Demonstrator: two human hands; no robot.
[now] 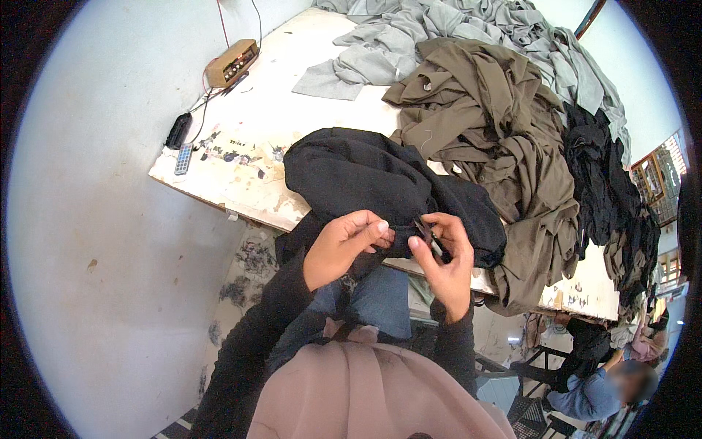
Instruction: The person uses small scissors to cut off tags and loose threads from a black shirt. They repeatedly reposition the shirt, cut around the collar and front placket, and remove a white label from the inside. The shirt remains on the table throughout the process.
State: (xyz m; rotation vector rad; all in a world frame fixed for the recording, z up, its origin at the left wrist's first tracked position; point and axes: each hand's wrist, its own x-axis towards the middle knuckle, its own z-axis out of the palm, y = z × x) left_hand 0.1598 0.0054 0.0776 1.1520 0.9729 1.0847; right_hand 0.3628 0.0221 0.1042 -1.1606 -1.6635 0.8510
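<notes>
A black cloth garment lies bunched on the near edge of the table, part of it hanging over toward my lap. My left hand pinches a fold at its near edge, thumb on top and fingertips partly hidden by the cloth. Just to the right, my right hand is closed around small dark thread snips, held between thumb and fingers close over the garment. Whether the blades touch the cloth I cannot tell.
Brown garments pile on the worn white table, with grey cloth behind and black garments to the right. A wooden radio-like box, power strip and remote sit far left. Another person sits lower right.
</notes>
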